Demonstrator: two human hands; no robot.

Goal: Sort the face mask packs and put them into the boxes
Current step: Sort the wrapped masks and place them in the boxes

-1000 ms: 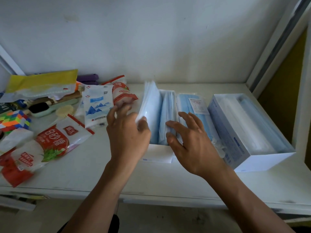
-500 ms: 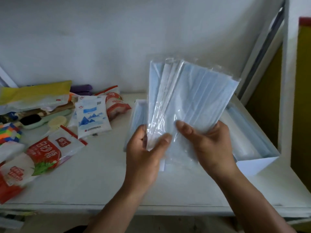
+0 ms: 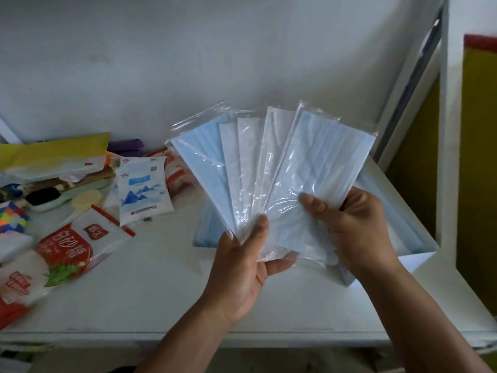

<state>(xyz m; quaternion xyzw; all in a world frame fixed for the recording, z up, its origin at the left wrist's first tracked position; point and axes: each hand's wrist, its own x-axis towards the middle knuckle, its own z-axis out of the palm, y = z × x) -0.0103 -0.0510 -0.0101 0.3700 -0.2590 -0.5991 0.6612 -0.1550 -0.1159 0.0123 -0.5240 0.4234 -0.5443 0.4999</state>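
Worktop point(image 3: 150, 286), white and broad, runs beneath both hands and out to a pale wall beyond them. An open white box point(image 3: 419, 251) sits on it under and behind the right hand point(image 3: 357, 232), with long pale-blue shapes lying inside. Only its near corner and far side show past the wrist.

Both hands hold a fan of face mask packs point(image 3: 269, 170) above the worktop, spread upward and away from the fingers. Each pack is a flat, clear, glossy sleeve with creases that catch the light. The front pack point(image 3: 322, 170), nearest the right hand, holds a pale-blue pleated mask. The right thumb point(image 3: 312, 203) presses on its face and the fingers curl behind it. The pack on the far left of the fan point(image 3: 204, 162), above the left hand point(image 3: 242, 265), is a deeper blue. Between these two lie whiter packs point(image 3: 247, 162) that overlap like cards.

The left hand pinches the lower corners of the fan, thumb point(image 3: 259, 230) on top and fingers beneath. Just beyond this hand a blue shape point(image 3: 204, 230) rests on the worktop, and I cannot tell whether it is another pack or a box side.

Well to the left of the left hand lie:
- a red-and-white sugar bag point(image 3: 67, 246);
- a white sachet point(image 3: 141, 189) printed with blue peaks;
- a yellow pouch point(image 3: 53, 149);
- a many-coloured cube point(image 3: 13, 219).
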